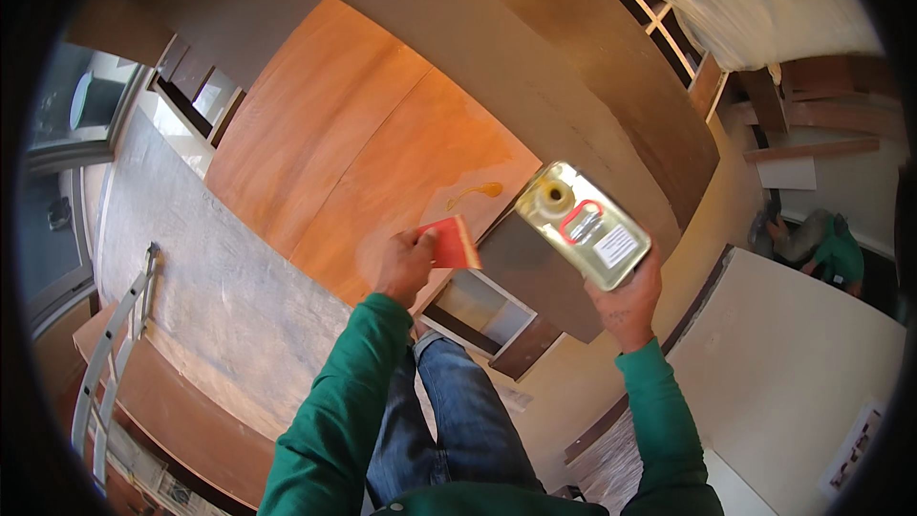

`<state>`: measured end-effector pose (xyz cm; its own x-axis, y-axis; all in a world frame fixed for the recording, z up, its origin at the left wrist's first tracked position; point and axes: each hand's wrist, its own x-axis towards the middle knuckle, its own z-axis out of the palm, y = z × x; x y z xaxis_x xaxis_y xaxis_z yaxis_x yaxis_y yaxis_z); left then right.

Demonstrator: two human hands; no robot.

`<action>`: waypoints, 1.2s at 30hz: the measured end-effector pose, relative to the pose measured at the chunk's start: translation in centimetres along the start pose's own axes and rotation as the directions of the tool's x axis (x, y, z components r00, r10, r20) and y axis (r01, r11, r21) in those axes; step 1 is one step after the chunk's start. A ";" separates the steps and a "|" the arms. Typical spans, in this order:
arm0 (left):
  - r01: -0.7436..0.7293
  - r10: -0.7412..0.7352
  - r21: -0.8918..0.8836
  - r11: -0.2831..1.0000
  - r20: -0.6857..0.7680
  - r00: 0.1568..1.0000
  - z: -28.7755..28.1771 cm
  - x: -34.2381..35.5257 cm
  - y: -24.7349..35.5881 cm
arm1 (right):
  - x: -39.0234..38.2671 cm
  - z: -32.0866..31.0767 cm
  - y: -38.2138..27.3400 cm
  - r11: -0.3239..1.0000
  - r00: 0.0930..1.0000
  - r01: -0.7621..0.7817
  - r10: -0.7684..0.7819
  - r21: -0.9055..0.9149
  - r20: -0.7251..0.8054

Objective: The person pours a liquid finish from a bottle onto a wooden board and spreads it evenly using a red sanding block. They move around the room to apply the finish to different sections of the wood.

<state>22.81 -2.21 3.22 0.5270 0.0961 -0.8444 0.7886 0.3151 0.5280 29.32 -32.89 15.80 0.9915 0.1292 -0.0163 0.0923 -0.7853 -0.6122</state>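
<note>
My left hand grips a flat red spreader with a pale edge, held over the near corner of an orange-brown wood panel. In my right hand is a rectangular metal can, its top facing me, showing a round spout opening, a red handle and a white label. The can is held off the panel, just past its right corner. A yellow-brown puddle of glue-like liquid lies on the panel between the two hands, with a wet-looking patch around it.
Large dark brown boards lie beyond the panel. A grey sheet is on the left, with a metal ladder next to it. At the right, a person in green is low down behind a pale board. A white-edged frame sits below the panel.
</note>
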 end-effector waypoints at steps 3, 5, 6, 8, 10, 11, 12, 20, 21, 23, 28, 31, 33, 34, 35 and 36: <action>-0.093 0.110 0.089 0.992 -0.204 0.973 -3.3 2.7 -5.0 | 1.7 -0.7 0.5 0.919 0.958 -0.198 0.254 0.340 -0.129; -0.182 0.208 0.118 0.976 -0.272 0.940 -5.6 3.8 -6.4 | 3.2 -0.6 4.1 0.894 0.923 -0.179 0.297 0.410 -0.246; -0.215 0.234 0.098 0.972 -0.273 0.933 -6.4 4.0 -6.8 | 4.1 -1.0 6.0 0.894 0.901 -0.187 0.322 0.408 -0.292; -0.229 0.222 0.008 0.973 -0.276 0.935 -6.4 3.6 -6.2 | 5.9 -0.9 9.0 0.883 0.843 -0.166 0.358 0.438 -0.401; -0.183 0.142 -0.145 0.972 -0.252 0.957 -5.2 1.7 -4.0 | 7.3 -1.4 13.4 0.880 0.755 -0.145 0.394 0.452 -0.524; -0.168 0.126 -0.155 0.974 -0.251 0.960 -5.3 1.5 -4.2 | 7.9 -0.9 15.1 0.874 0.705 -0.162 0.427 0.459 -0.566; -0.153 0.109 -0.161 0.975 -0.256 0.961 -5.7 1.4 -4.6 | 8.3 -0.3 16.2 0.864 0.653 -0.180 0.463 0.470 -0.600; -0.081 0.024 -0.229 0.970 -0.241 0.970 -3.0 1.1 -5.3 | 7.9 1.2 22.4 0.769 0.486 -0.186 0.613 0.612 -0.623; -0.088 0.034 -0.214 0.973 -0.242 0.970 -2.7 1.2 -5.5 | 7.6 2.2 22.0 0.747 0.415 -0.187 0.648 0.637 -0.638; -0.127 0.064 -0.211 0.969 -0.282 0.957 -1.7 1.4 -5.3 | 6.5 3.0 21.8 0.764 0.476 -0.147 0.612 0.629 -0.631; -0.203 0.206 0.040 0.978 -0.258 0.944 -1.3 2.4 -5.7 | 3.9 4.9 22.0 0.835 0.619 -0.057 0.460 0.547 -0.637; -0.313 0.364 0.221 0.924 -0.254 0.896 0.3 2.4 -5.7 | 3.4 4.2 22.3 0.788 0.644 -0.109 0.520 0.606 -0.561; -0.330 0.400 0.280 0.901 -0.244 0.884 1.6 2.1 -5.2 | 2.6 3.9 22.3 0.751 0.656 -0.256 0.597 0.609 -0.461; -0.350 0.430 0.305 0.885 -0.254 0.866 2.2 1.9 -4.9 | 2.0 3.6 22.4 0.722 0.652 -0.383 0.653 0.576 -0.385; -0.370 0.461 0.330 0.869 -0.262 0.848 2.8 1.7 -4.6 | 0.9 3.6 22.3 0.679 0.622 -0.523 0.717 0.515 -0.313; -0.384 0.488 0.355 0.852 -0.272 0.829 3.3 1.4 -4.3 | -0.3 3.7 21.8 0.619 0.578 -0.653 0.780 0.436 -0.242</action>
<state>21.16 -6.52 0.10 0.7355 0.4904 -0.4674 0.5819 -0.1042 0.8065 30.66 -47.81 -0.52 0.6668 -0.6842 -0.2954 -0.6303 -0.3064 -0.7133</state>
